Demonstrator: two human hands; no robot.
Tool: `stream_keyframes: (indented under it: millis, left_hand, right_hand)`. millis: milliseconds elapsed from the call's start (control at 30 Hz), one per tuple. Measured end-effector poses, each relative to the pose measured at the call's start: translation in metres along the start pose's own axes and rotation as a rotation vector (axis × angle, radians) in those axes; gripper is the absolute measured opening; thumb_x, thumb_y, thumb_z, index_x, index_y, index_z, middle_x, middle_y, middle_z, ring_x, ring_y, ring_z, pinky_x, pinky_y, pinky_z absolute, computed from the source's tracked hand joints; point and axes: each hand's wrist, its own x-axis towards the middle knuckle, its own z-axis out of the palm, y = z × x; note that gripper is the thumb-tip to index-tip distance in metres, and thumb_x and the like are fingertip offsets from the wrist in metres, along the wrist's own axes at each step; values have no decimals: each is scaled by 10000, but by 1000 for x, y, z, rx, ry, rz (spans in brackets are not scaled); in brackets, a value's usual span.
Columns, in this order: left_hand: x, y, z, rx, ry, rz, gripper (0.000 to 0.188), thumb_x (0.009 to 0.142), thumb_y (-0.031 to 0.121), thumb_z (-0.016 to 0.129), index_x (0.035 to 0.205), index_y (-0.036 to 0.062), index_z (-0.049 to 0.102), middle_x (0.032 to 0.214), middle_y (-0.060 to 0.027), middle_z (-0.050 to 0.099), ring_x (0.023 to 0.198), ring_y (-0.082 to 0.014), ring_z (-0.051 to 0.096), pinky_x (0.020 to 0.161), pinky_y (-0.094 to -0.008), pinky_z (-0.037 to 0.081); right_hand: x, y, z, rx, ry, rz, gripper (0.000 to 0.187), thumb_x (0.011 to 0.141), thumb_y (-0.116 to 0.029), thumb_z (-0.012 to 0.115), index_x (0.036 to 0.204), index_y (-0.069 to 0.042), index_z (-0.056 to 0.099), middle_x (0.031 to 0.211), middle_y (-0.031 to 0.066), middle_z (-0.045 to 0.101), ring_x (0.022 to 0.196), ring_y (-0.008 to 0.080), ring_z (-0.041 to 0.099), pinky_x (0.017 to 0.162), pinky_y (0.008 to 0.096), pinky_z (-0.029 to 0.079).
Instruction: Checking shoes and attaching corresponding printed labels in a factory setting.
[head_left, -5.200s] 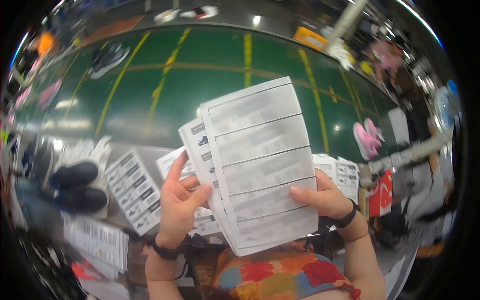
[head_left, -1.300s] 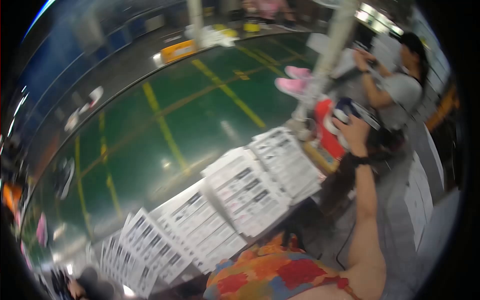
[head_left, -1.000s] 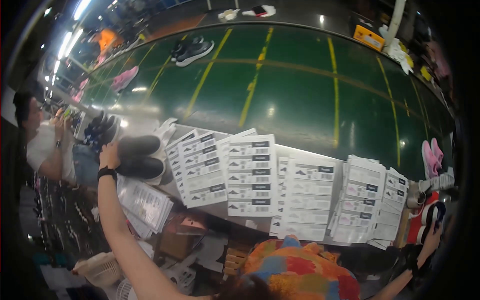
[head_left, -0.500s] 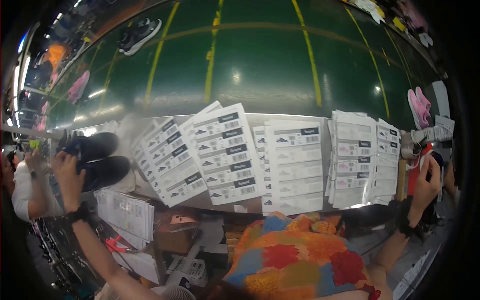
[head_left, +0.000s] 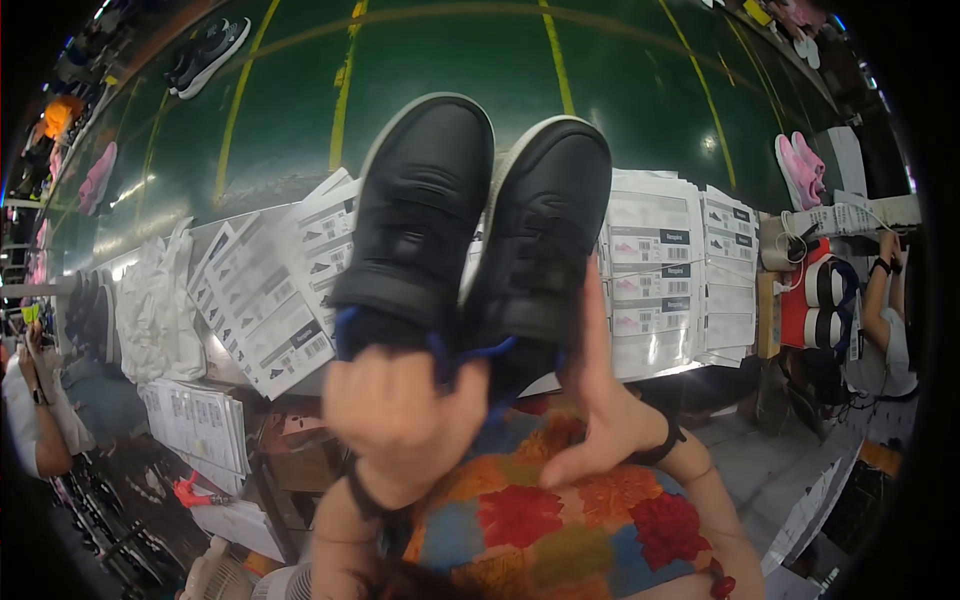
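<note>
Above the desk (head_left: 790, 300), two black shoes (head_left: 480, 220) with smooth matte uppers, pale sole edges and blue linings are held side by side, toes pointing up and away. Left hand (head_left: 400, 415) clenches their heels; right hand (head_left: 600, 400) lies open, fingers (head_left: 597, 310) flat against the right shoe. Printed label sheets (head_left: 270, 290) cover the desk.

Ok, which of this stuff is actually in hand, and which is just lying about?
In hand:
- pair of black shoes, held up by left hand and right hand

Lying about:
- label sheets on the bench
- white bags
- pink shoes
- dark shoes on the green floor
</note>
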Motion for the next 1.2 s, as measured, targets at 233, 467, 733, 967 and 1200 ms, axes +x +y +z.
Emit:
stream_keyframes:
  millis: [233, 467, 733, 967, 1200]
  left_hand:
    - [-47, 8, 54, -242, -294, -33, 213, 712, 140, 787, 628, 90, 598, 574, -58, 510, 492, -270, 490, 486, -359, 352]
    - [-20, -32, 38, -305, -176, 35, 341, 627, 129, 846, 895, 78, 642, 866, -69, 573, 707, -259, 570, 654, -394, 425]
    - [63, -48, 58, -459, -344, 417, 354, 571, 130, 808, 851, -8, 642, 802, -117, 623, 666, -276, 611, 586, -355, 490]
    - [114, -54, 67, -666, -459, 128, 152, 709, 100, 771, 783, 2, 683, 679, -97, 650, 577, -221, 595, 538, -302, 446]
    - [123, -60, 73, -857, -594, -193, 156, 771, 119, 768, 777, -28, 716, 642, -63, 647, 598, -100, 570, 540, -240, 405]
  right_hand:
    - [-19, 47, -12, -279, 143, 238, 1014, 852, -320, 730, 1523, 1, 41, 1543, 351, -30, 1467, 434, 27, 1165, 452, 143]
    - [-13, 57, -19, -892, 322, -170, 621, 779, -192, 754, 1318, -27, 493, 1361, 232, 478, 1268, 406, 471, 1043, 517, 399]
    - [59, 22, -62, -878, 240, -329, 217, 698, -82, 725, 880, 7, 647, 808, 115, 627, 761, 284, 626, 761, 387, 555]
    - [109, -2, -99, -344, 210, 191, 105, 809, -72, 721, 806, 25, 683, 675, 39, 623, 632, 97, 557, 593, 235, 416]
    - [121, 7, -107, -98, 221, 204, 132, 849, -105, 725, 839, 26, 719, 719, 13, 659, 683, 60, 570, 619, 217, 442]
